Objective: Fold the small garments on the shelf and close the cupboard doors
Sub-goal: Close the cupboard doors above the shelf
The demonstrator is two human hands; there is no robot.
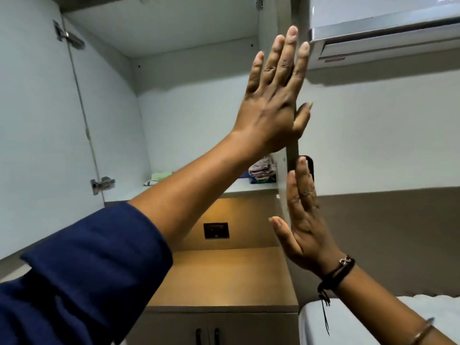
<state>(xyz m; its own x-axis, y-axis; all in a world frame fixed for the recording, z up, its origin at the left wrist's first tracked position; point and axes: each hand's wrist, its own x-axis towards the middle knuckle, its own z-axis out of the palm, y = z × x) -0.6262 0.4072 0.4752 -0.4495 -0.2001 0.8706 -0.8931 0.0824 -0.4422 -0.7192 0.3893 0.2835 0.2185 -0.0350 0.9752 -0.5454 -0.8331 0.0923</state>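
Left hand (272, 95): raised, flat, fingers spread wide and pointing up, thumb hooked round the near edge of the right cupboard door (286, 165); grips nothing else. Dark blue sleeve (82, 265) pushed back to about the elbow.

Right hand (302, 212): lower on the same door edge, flat and wide, fingers straight up, thumb out to the left; holds nothing. Fingertips sit in front of a black door handle (310, 168), contact not certain. Black cord bracelet (334, 272) at the wrist, thin bangle (423, 332) further down the forearm.

Right cupboard door: seen edge-on, approx. half swung, between the two hands.

Left cupboard door (37, 120): wide open at left, pale inner face to camera, two metal hinges (102, 184) showing.

Shelf (239, 189): pale board inside cupboard, far from camera. Small garments (262, 170): one stacked pile, mixed colours, at shelf's right end just beside the door edge, partly hidden by left forearm. Second pale green item (160, 176) further left on the shelf; folded or not, hard to tell.

Below: tan counter (224, 277) w/ lit back panel, black socket plate (216, 230), lower cabinet doors (206, 329) w/ two dark handles.

Upper right: white wall AC unit (383, 28).

Lower right: white bedding (348, 322).
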